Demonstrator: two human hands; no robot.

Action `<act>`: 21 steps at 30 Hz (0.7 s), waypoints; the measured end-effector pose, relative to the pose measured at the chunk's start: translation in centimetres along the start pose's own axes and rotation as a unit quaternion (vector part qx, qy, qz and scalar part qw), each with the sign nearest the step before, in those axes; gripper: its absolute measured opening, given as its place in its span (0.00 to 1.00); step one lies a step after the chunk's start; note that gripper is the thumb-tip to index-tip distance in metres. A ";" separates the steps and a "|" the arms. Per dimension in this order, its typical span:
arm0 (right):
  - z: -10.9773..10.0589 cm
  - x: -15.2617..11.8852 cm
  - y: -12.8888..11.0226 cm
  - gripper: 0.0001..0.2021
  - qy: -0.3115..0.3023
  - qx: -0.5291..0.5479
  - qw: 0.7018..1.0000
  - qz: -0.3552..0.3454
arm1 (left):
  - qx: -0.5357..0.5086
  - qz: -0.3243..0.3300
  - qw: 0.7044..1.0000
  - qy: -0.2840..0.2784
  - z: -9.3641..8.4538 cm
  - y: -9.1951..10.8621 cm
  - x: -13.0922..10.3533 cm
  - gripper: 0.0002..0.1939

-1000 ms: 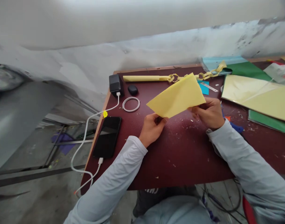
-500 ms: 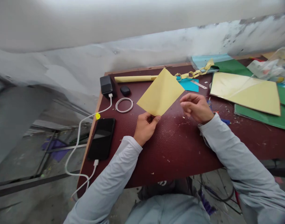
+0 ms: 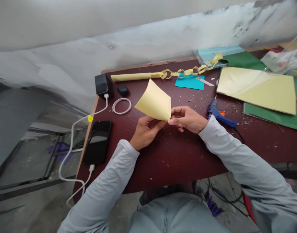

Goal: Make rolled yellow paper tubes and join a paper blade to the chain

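Observation:
A sheet of yellow paper is held up above the dark red table, its surface bent in a curve. My left hand pinches its lower edge, with some fingers hidden behind the sheet. At the lower right corner, my right hand grips the same paper between thumb and fingers. Behind the sheet lies a yellow paper chain of linked loops, touching the end of a long rolled yellow paper tube.
A blue glue gun lies right of my right hand. Near the back are a turquoise paper piece and a metal blade. Yellow sheets are stacked right. A phone, white cable, black charger and white ring sit left.
My right hand has moved left and taken hold of the paper's corner, closing its fingers. The sheet has gone from nearly flat to curved. The view has shifted slightly.

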State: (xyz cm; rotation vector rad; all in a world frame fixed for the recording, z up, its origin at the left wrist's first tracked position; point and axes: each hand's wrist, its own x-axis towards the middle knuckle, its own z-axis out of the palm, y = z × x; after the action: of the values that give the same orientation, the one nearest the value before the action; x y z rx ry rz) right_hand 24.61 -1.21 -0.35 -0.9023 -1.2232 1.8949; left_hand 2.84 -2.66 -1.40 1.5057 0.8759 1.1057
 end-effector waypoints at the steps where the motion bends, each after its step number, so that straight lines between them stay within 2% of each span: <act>1: 0.2 0.0 0.0 0.16 0.002 0.024 1.000 -0.002 | -0.006 -0.004 1.000 0.000 0.0 0.0 0.0 0.10; 3: 0.6 0.1 0.2 0.16 0.013 0.042 0.999 -0.019 | -0.009 -0.012 1.000 -0.001 0.1 0.1 0.0 0.09; 5: 0.8 0.2 0.4 0.17 0.019 0.016 0.999 -0.047 | -0.013 -0.021 1.000 0.006 0.2 0.2 0.0 0.09; 7: 0.8 0.3 0.5 0.17 0.033 -0.046 0.996 -0.074 | -0.015 -0.026 0.999 0.011 0.3 0.2 0.1 0.11; 10: 0.7 0.4 0.5 0.12 0.067 -0.168 0.980 -0.083 | -0.006 -0.028 1.000 0.005 0.2 0.2 0.3 0.12; 12: 0.6 0.4 0.5 0.11 0.078 -0.212 0.969 -0.096 | 0.002 -0.031 1.000 0.003 -0.1 0.1 0.3 0.11; 17: 0.3 0.5 0.5 0.13 0.065 -0.186 0.974 -0.115 | 0.011 -0.041 0.999 -0.012 -0.8 -0.4 0.2 0.10; 21: -0.5 0.3 0.3 0.16 0.096 -0.154 0.979 -0.094 | 0.003 -0.054 0.999 -0.011 -1.3 -1.1 0.3 0.11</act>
State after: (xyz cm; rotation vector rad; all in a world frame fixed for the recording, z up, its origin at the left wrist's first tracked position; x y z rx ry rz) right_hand 24.78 -0.85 -0.84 -1.0609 -1.4504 1.4577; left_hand 1.73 -1.80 -2.33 1.4561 0.9346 1.0077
